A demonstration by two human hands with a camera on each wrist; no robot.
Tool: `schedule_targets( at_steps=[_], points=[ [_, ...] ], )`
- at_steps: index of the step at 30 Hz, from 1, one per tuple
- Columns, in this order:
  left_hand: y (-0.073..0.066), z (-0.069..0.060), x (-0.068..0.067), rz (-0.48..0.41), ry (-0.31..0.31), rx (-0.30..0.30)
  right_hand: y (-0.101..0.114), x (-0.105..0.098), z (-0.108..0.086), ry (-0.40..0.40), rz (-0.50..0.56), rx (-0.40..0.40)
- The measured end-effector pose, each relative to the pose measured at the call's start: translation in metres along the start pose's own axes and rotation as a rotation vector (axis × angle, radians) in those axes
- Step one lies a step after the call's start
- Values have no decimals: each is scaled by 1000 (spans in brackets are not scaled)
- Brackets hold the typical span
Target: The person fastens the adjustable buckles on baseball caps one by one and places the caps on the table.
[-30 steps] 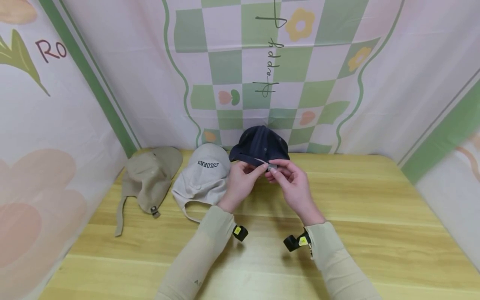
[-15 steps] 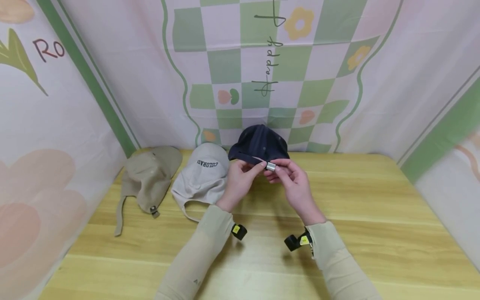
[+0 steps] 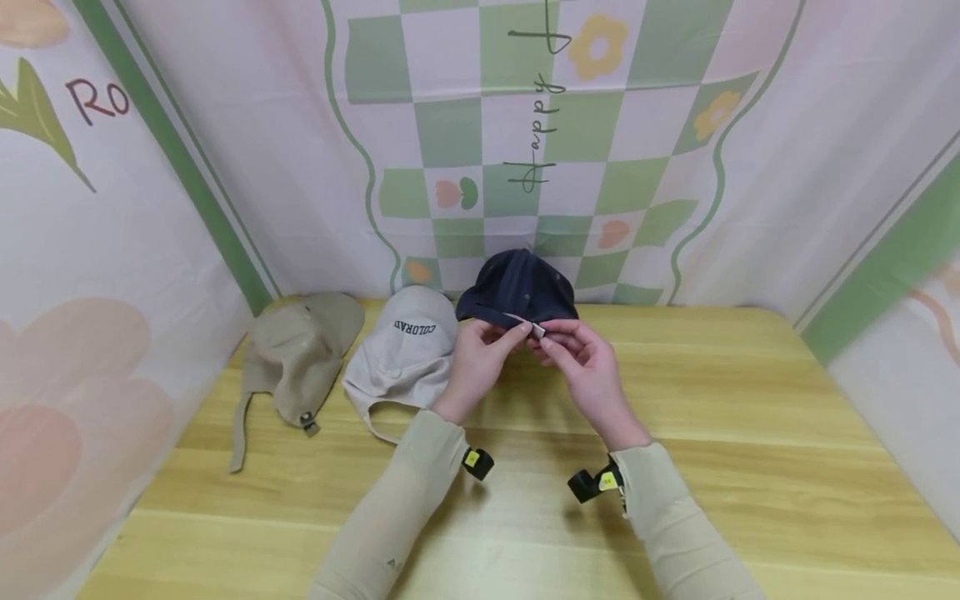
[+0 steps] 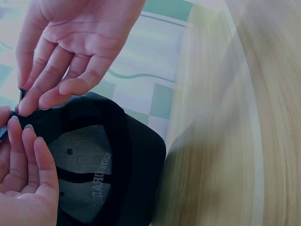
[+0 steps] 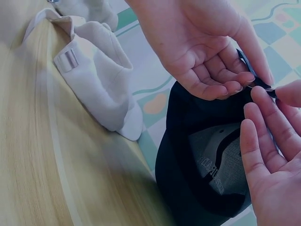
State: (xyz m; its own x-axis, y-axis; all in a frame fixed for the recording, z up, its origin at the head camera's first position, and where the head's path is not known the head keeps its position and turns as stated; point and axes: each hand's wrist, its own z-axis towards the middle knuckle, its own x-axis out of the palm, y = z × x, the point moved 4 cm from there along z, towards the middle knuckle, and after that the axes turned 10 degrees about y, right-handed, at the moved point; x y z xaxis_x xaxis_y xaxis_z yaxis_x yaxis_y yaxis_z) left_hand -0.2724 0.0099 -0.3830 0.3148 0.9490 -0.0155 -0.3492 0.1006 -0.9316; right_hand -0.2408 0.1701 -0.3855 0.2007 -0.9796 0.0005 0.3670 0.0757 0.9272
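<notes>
A navy baseball cap [image 3: 521, 287] stands at the back of the table, its back opening toward me. My left hand [image 3: 478, 364] pinches the cap's dark strap [image 3: 495, 316] between thumb and fingers. Just to its right, my right hand [image 3: 588, 371] pinches a small silver buckle [image 3: 538, 331] at the strap. The fingertips of both hands nearly meet there. In the left wrist view the cap's inside [image 4: 82, 150] shows a grey lining. Fingers partly hide where strap and buckle meet, so I cannot tell whether the strap is threaded through.
A light grey cap [image 3: 401, 358] with dark lettering lies left of the navy one. Farther left lies a khaki cap [image 3: 296, 358], its strap hanging loose. Behind the wooden table [image 3: 712, 467] hangs a patterned cloth [image 3: 513, 133].
The silver buckle has turned between my right fingers: its broad bright face showed half a second ago, and now a narrower part shows. Both hands have stayed almost in place.
</notes>
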Motion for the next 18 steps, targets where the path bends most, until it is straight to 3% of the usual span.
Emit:
schedule_targets(
  at_steps=[12,18],
  points=[
    [-6,-4,5,15,29,-7,-1,-2,2,-21,43,39],
    [-1,-2,5,9,39,-6,-3,-2,3,-45,33,51]
  ],
)
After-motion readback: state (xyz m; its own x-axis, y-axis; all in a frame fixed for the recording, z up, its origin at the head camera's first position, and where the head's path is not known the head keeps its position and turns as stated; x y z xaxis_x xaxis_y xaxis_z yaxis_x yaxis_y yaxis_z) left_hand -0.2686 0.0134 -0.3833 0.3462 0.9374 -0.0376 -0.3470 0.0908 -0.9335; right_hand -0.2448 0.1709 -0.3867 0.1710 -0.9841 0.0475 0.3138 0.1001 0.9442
